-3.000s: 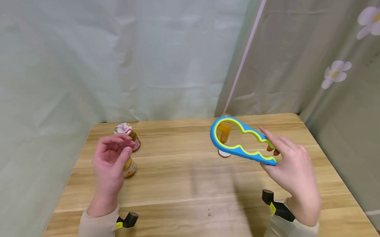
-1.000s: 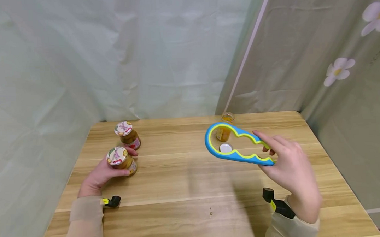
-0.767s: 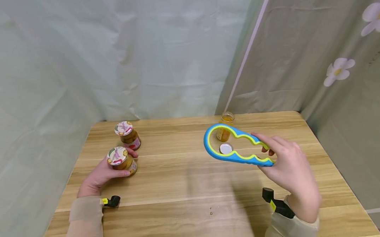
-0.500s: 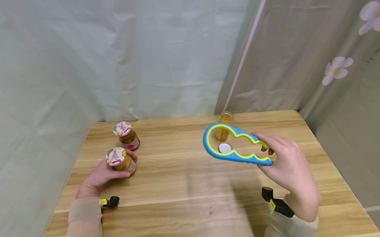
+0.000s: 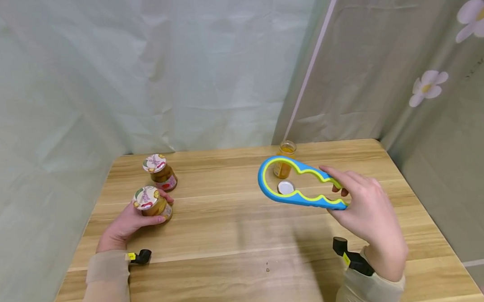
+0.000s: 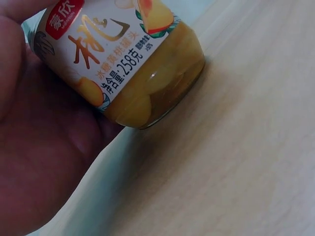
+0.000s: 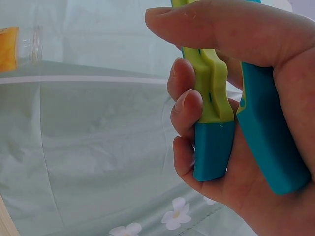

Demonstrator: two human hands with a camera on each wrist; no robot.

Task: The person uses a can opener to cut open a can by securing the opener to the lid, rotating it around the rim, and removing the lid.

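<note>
My left hand [image 5: 125, 223] grips the nearer of two lidded glass jars, a jar of yellow peaches [image 5: 154, 209], at the table's left. Its thumb and fingers wrap the side, and the patterned lid faces up. In the left wrist view the peach jar [image 6: 133, 73] shows a white label and has its base right at the table top. Up in the air on the right, my right hand [image 5: 368, 208] holds a blue and lime-green jar opener [image 5: 302, 199] by its two handles. The right wrist view shows fingers curled round the opener's handles [image 7: 214, 152].
Behind the gripped jar stands a similar lidded jar [image 5: 163, 176] with darker contents. An uncapped jar with orange contents [image 5: 282, 169] and a loose lid [image 5: 286, 188] show through the opener's loop. A curtain [image 5: 222, 79] hangs behind the wooden table [image 5: 213, 247].
Three seconds ago my left hand hovered over the jars with nothing in it; it has come down and taken hold of the nearer one. The opener has shifted slightly left.
</note>
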